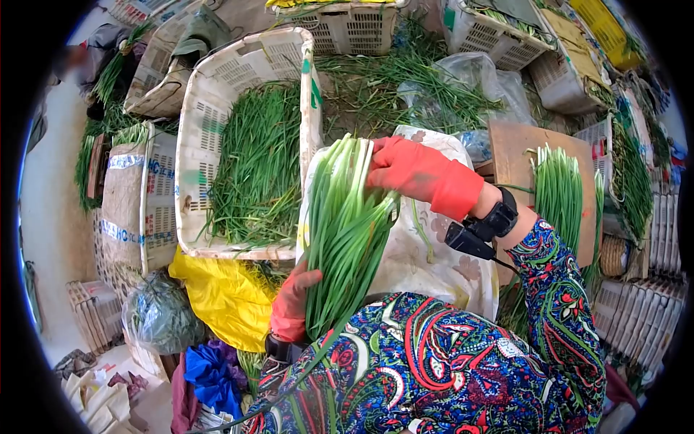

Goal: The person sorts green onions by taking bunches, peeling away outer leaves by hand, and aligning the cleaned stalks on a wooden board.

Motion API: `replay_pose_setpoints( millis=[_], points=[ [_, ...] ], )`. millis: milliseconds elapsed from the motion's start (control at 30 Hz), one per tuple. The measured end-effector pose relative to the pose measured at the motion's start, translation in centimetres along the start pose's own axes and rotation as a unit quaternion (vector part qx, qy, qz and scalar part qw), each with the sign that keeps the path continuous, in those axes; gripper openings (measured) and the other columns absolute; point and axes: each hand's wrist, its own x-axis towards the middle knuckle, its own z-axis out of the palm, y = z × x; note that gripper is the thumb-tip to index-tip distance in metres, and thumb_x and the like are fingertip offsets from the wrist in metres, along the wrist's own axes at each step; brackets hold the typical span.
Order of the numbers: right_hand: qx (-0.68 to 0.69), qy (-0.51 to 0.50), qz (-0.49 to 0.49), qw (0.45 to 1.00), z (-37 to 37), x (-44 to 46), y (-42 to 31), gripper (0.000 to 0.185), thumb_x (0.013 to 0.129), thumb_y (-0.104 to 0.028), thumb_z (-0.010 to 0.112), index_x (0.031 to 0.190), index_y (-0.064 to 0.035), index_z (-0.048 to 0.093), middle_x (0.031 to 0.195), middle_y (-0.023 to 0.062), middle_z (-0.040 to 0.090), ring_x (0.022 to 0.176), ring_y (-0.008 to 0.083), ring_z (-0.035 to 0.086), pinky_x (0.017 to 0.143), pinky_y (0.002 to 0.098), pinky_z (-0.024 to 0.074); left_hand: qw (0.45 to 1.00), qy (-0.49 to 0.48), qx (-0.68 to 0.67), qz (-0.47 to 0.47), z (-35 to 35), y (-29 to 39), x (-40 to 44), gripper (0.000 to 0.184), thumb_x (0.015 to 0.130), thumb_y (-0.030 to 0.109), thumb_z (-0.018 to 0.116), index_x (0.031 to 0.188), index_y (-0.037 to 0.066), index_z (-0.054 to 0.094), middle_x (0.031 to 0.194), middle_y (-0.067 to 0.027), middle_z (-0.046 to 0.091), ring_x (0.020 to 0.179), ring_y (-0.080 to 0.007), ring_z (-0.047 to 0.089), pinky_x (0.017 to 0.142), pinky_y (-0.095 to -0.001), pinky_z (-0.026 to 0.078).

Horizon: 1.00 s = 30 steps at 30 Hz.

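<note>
A thick bunch of green chives [347, 239] with pale stem ends lies over my lap, stems toward the top. My left hand [293, 300], in a red glove, is wrapped round the lower left side of the bunch, its thumb over the leaves. At the upper right of the bunch, my right hand [394, 166], also red-gloved, has its fingers closed on the stems; the fingertips are partly hidden. A pale cloth [434, 253] lies beneath. Left of the bunch stands a white crate [312, 137] with loose green leaves [256, 159] inside.
On the right, a brown board [510, 148] bears another bunch [558, 192]. Leaf scraps [383, 87] and clear plastic [499, 83] lie beyond the cloth. A yellow sheet [224, 293] and a filled plastic bag [163, 315] are at left. Another person [105, 43] is at upper left.
</note>
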Motion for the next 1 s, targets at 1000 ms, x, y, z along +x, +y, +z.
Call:
replay_pose_setpoints(
  millis=[1000],
  points=[
    [0.174, 0.049, 0.128, 0.975, -2.5, 1.1, -1.4, 0.024, 0.085, -0.023, 0.050, 0.094, -0.0042, 0.061, 0.068, 0.0025, 0.057, 0.059, 0.0111, 0.056, 0.059, 0.0237, 0.0468, 0.978, -0.047, -0.194, -0.060, 0.7, -1.1, -1.0, 0.069, 0.073, 0.037, 0.062, 0.128, 0.004, 0.038, 0.123, -0.0203, 0.045, 0.108, -0.0344, 0.049, 0.094, -0.0466, 0.038]
  ],
)
